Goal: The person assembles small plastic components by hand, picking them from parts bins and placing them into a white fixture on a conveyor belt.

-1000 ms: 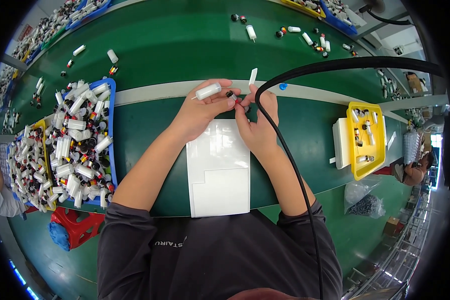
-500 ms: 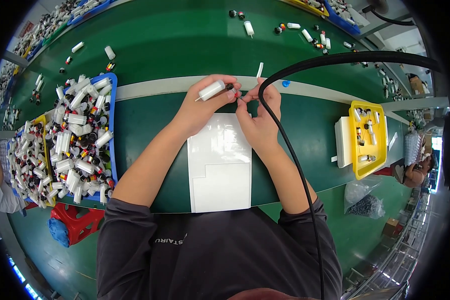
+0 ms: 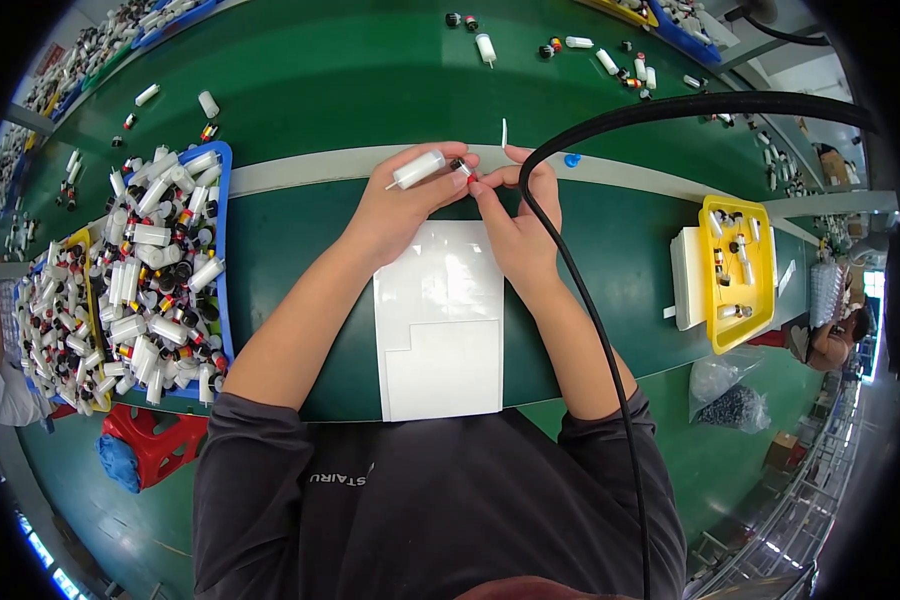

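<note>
My left hand (image 3: 388, 208) is closed round a translucent white plastic cylinder (image 3: 419, 169) with a thin tip, lying across the fingers. Its thumb and fingertips also hold a small black, white and red part (image 3: 466, 172). My right hand (image 3: 522, 228) meets it there, thumb and fingers pinched at the red end; the fingers partly hide this contact. A thin white strip (image 3: 504, 132) stands just beyond the right fingertips, and I cannot tell whether that hand holds it. Below both hands, a glossy white sheet (image 3: 442, 370) lies on the green table.
Left, a blue bin (image 3: 226, 200) is heaped with white cylinders and black, red and yellow parts. A yellow tray (image 3: 712, 300) with several pieces stands right. A black cable (image 3: 595, 310) arcs past my right arm. Loose pieces lie on the far green surface beyond a pale rail (image 3: 290, 174).
My hands have shifted slightly, the cylinder tilting flatter in my left hand, and the right fingertips have come closer to the small part. Loose pieces on the far surface have slid a little left.
</note>
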The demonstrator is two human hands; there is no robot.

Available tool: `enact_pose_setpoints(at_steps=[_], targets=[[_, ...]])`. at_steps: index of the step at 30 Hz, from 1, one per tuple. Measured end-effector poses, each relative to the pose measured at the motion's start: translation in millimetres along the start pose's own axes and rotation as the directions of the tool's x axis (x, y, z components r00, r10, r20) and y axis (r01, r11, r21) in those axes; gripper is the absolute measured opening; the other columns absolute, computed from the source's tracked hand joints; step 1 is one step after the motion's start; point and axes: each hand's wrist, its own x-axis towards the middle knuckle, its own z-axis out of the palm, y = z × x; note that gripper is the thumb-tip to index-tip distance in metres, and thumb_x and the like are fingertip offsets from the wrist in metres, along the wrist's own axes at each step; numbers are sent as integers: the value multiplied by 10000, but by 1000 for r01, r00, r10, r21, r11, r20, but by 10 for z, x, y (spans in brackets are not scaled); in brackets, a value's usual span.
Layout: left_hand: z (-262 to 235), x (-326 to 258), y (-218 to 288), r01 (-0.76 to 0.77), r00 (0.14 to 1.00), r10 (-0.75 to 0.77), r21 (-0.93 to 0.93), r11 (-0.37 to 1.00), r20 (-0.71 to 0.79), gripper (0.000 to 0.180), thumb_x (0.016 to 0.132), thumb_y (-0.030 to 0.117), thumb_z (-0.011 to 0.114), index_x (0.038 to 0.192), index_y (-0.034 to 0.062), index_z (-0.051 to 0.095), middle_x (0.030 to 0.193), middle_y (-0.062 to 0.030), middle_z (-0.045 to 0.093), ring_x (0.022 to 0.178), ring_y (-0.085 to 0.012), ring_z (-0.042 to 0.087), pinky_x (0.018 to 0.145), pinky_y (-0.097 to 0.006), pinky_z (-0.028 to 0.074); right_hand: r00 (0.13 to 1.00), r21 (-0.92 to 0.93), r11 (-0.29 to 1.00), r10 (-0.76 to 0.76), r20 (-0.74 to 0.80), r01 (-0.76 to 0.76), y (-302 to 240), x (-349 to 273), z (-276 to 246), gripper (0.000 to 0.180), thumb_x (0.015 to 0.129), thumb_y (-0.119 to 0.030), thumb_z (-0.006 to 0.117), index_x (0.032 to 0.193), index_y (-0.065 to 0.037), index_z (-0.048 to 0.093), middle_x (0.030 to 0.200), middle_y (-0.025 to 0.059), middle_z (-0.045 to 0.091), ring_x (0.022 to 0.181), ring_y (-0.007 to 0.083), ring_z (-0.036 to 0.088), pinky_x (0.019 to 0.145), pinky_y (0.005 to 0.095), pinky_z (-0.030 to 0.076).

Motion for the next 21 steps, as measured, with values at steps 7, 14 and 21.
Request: enact_pose_setpoints(at_steps=[7,14,21], targets=[[-1,-10,17,-2,1000,3,-14,1000,27,307,956,-6,646,1262,-3,614,1220,-121,670,1133,-210,650,1043,-375,518,998,33,997,-64,-26,65,16,30,-17,482,859,-12,748,1282,-50,518,959,40,647,918,141,632,951,323,463],[-13,-14,14,-28,994,14,126,992,110,271,941,-15,663,1212,-4,666,1189,-99,684,1096,-188,652,995,-317,531,969,424,893,51,242,-153,-175,156,-322,106,921,14,704,991,7,624,1006,65,632,871,116,626,781,245,513],[13,-27,-9,-84,992,46,337,938,120,268,925,-12,686,1192,1,670,1168,-83,696,1094,-172,662,984,-297,532,860,256,836,404,312,-486,-273,202,-344,31,895,-12,665,907,-3,638,788,36,636,716,121,580,683,256,466]])
